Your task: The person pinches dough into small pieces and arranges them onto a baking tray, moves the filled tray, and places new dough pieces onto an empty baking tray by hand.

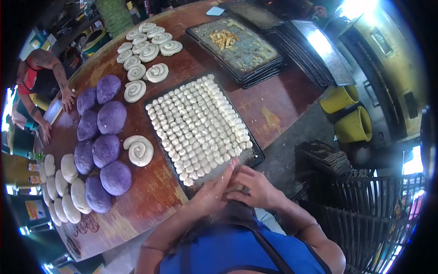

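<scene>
While both hands [211,193] [256,188] seemingly touch, dough balls [199,128] lie just beyond.

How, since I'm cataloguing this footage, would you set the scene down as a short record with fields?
Left hand: fingers extended at the near edge of the tray
Right hand: close beside the left, fingers bent; whether it holds anything is unclear
Tray contents: rows of pale dough balls
Left of tray: purple dough mounds, pale oblong dough pieces, a dough spiral
Beyond tray: stacked dark trays, browned strips on top
Far left: a co-worker's hands at the table
Right of table: two yellow buckets
</scene>
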A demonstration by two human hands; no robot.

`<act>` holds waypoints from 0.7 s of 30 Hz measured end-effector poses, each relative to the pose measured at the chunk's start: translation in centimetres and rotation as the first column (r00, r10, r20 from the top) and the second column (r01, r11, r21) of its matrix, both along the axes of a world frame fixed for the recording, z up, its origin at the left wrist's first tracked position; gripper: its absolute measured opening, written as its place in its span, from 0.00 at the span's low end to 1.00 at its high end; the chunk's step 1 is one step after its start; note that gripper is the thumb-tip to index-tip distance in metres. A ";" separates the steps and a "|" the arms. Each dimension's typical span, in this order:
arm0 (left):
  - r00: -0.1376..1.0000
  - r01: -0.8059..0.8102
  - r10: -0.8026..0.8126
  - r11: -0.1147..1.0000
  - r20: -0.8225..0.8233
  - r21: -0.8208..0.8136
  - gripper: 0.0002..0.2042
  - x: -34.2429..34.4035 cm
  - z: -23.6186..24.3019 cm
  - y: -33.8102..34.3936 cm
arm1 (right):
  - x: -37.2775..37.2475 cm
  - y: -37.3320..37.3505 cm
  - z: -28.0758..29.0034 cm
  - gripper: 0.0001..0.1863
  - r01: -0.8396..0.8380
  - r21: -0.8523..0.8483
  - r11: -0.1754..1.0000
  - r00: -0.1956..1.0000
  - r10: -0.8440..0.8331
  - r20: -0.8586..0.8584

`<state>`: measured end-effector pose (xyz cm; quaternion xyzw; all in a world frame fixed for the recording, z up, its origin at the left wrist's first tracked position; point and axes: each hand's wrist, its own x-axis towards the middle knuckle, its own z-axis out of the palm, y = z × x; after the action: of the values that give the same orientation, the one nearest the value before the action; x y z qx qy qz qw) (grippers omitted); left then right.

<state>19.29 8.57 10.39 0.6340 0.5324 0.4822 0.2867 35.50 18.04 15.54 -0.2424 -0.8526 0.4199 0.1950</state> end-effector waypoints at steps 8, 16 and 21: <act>0.586 0.219 0.292 0.841 0.756 -0.495 0.13 1.4 -2.4 0.1 | -2.4 -3.8 -2.0 0.17 0.257 0.275 0.926 0.965 -0.230 -0.128; 0.790 0.242 0.162 0.804 0.592 -0.544 0.05 1.8 -0.3 2.5 | -1.3 2.3 -1.2 0.11 0.189 -0.507 0.841 0.981 -0.185 0.060; 0.448 -0.098 0.361 0.929 0.818 -0.357 0.11 -3.3 -1.1 5.9 | 2.1 8.7 -8.5 0.07 0.221 -0.259 0.940 0.975 -0.206 0.086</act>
<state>15.96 14.43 9.32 0.1786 0.4514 0.6972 0.5275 37.65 26.74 7.04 -0.3694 -0.7622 0.5001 0.1804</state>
